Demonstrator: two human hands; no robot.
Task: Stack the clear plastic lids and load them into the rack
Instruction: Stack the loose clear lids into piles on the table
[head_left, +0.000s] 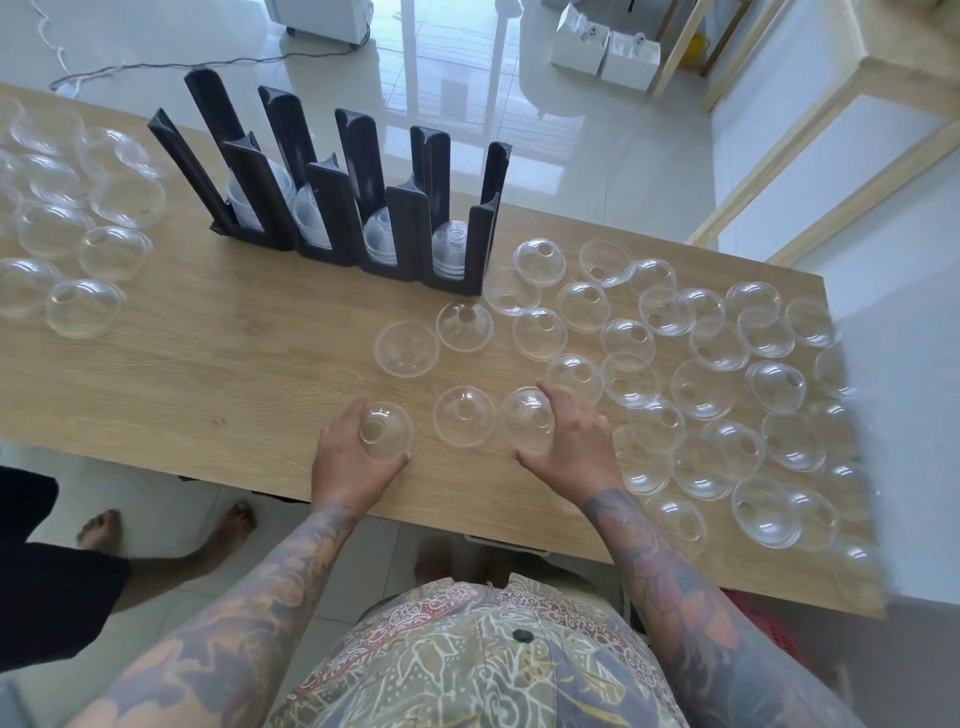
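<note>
- The left hand (347, 457) grips a clear dome lid (385, 430) at the wooden table's (218, 358) near edge.
- The right hand (574, 441) curls around another dome lid (527, 419).
- A loose lid (462, 415) lies between them.
- Farther back, the black rack (332, 176) holds lid stacks (453, 248).

A: Where is there room to move?
B: On the bare table (218, 358), in front of the rack (332, 208), between the two lid crowds.
A: What blocks the way?
B: The tall black rack at the back, packed lids on the right (727, 389), more lids on the left (67, 218).
</note>
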